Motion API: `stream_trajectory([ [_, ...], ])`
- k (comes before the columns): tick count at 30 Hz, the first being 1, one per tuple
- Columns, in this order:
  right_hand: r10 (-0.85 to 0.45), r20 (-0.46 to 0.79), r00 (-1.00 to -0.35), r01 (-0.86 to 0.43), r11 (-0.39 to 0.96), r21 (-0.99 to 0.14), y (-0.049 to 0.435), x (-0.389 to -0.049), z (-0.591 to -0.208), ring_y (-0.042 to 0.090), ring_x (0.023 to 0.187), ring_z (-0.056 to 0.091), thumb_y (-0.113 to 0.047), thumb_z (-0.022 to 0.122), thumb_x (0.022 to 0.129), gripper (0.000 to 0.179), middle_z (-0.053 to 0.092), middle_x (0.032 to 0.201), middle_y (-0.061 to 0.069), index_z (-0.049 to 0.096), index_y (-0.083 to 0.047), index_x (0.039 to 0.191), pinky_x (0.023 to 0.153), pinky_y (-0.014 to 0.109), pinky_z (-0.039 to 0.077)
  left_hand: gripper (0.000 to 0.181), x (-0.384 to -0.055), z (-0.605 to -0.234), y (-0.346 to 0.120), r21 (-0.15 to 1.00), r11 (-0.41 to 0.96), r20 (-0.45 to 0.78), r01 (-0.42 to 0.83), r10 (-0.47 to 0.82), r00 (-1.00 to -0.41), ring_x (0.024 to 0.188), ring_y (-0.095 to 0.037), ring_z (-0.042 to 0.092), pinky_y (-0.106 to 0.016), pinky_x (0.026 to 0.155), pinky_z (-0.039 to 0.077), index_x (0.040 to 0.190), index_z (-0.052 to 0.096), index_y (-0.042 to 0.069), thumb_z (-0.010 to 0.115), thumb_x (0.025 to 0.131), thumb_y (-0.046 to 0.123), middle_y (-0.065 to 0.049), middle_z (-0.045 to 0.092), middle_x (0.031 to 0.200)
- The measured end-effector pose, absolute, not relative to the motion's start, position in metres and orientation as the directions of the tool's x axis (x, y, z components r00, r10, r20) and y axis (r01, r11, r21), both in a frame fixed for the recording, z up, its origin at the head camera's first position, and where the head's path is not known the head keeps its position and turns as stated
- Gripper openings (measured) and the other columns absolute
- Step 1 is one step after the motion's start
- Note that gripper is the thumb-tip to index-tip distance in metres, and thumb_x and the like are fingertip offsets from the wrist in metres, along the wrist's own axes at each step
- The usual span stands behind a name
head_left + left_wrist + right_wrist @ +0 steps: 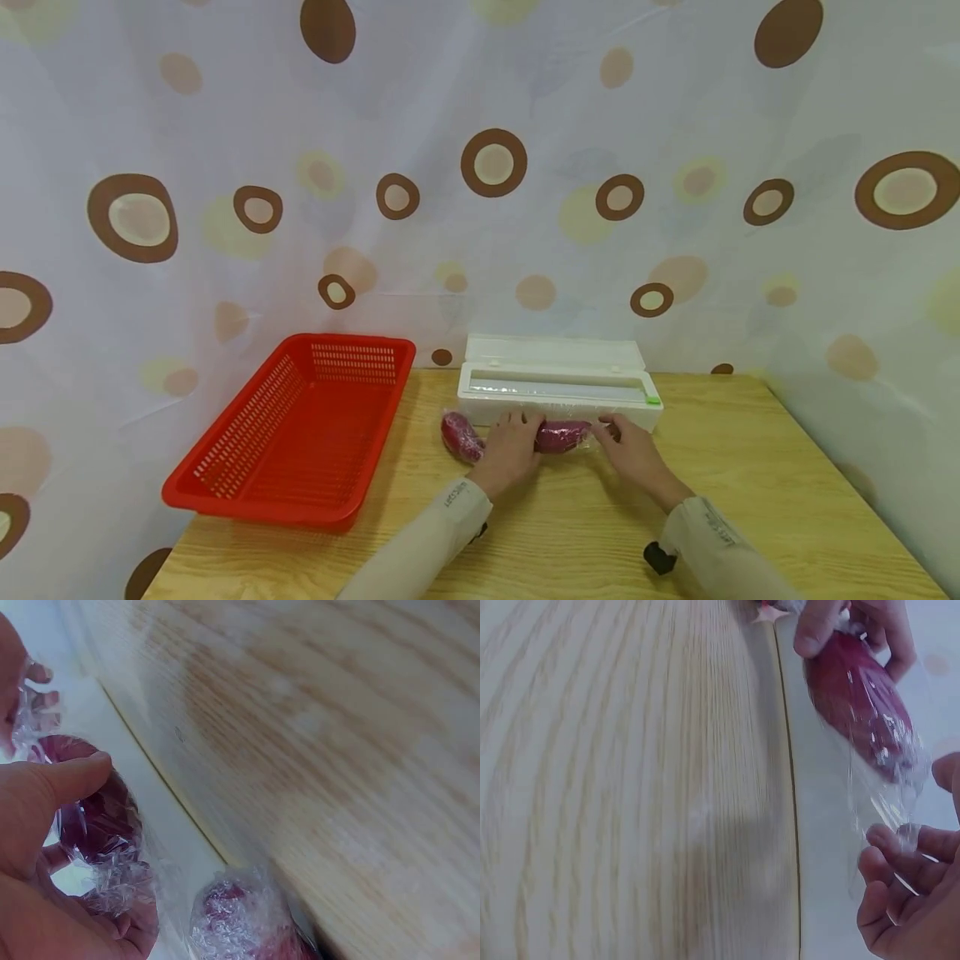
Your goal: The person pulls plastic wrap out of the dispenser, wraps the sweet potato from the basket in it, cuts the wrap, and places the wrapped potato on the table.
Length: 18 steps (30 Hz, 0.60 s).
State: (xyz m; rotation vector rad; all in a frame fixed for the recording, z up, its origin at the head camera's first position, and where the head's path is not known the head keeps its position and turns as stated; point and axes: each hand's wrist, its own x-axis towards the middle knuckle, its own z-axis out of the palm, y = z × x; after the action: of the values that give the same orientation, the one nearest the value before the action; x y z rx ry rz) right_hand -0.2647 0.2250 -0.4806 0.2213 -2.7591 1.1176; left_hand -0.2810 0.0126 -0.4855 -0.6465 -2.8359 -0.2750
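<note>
In my left hand [510,450] is a purple-red sweet potato [561,437] covered in clear film, gripped near its left end. The left wrist view shows the thumb across the sweet potato [94,817] and fingers beneath. My right hand [633,454] is at the other end, its curled fingers on the loose plastic wrap [889,802] trailing off the tip. On the table just left of my left hand lies another wrapped sweet potato [461,437], partly hidden by that hand. Directly behind both hands stands a white cling film dispenser [487,410] with its lid up.
A red plastic basket [360,467] with slotted sides stands on the left of the wooden table [750,483]. The dispenser carries a green slider [652,400] at its right end. A patterned curtain [555,208] hangs behind the table and along its sides.
</note>
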Motion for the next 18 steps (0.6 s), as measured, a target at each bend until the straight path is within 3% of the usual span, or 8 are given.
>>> stream_trajectory([
  [9, 0.12, 0.187, -0.975, -0.029, 0.763, -0.646, 0.261, -0.271, -0.477, 0.02, 0.07, 0.052, -0.033, 0.049, 0.098, 0.036, 0.06, 0.077, 0.006, 0.061, 0.001, 0.093, 0.063, 0.033, 0.041, 0.063, -0.282, -0.483, 0.014, 0.15, 0.886, 0.186, 0.439, 0.411, -0.893, 0.108, -0.024, 0.051, -0.039, 0.091, 0.044, 0.132, 0.047, 0.018, 0.077, 0.078, 0.03, -0.008, 0.054, 0.115],
  [13, 0.127, 0.099, -0.987, 0.031, 0.751, -0.659, 0.276, -0.277, -0.476, 0.023, 0.07, 0.054, -0.039, 0.045, 0.098, 0.049, 0.062, 0.078, 0.01, 0.063, 0.006, 0.097, 0.061, 0.033, 0.041, 0.063, -0.281, -0.482, 0.016, 0.132, 0.889, 0.17, 0.439, 0.416, -0.893, 0.111, -0.023, 0.049, -0.04, 0.094, 0.043, 0.131, 0.046, 0.018, 0.078, 0.078, 0.029, -0.007, 0.053, 0.119],
  [18, 0.101, -0.023, -0.995, 0.083, 0.646, -0.759, 0.287, -0.282, -0.477, 0.032, 0.086, 0.062, -0.043, 0.044, 0.098, 0.06, 0.067, 0.095, 0.018, 0.058, 0.012, 0.116, 0.071, 0.039, 0.05, 0.057, -0.282, -0.482, 0.016, 0.029, 0.881, 0.184, 0.472, 0.459, -0.869, 0.107, -0.022, 0.051, -0.038, 0.089, 0.044, 0.124, 0.047, 0.019, 0.077, 0.076, 0.028, -0.006, 0.055, 0.114],
])
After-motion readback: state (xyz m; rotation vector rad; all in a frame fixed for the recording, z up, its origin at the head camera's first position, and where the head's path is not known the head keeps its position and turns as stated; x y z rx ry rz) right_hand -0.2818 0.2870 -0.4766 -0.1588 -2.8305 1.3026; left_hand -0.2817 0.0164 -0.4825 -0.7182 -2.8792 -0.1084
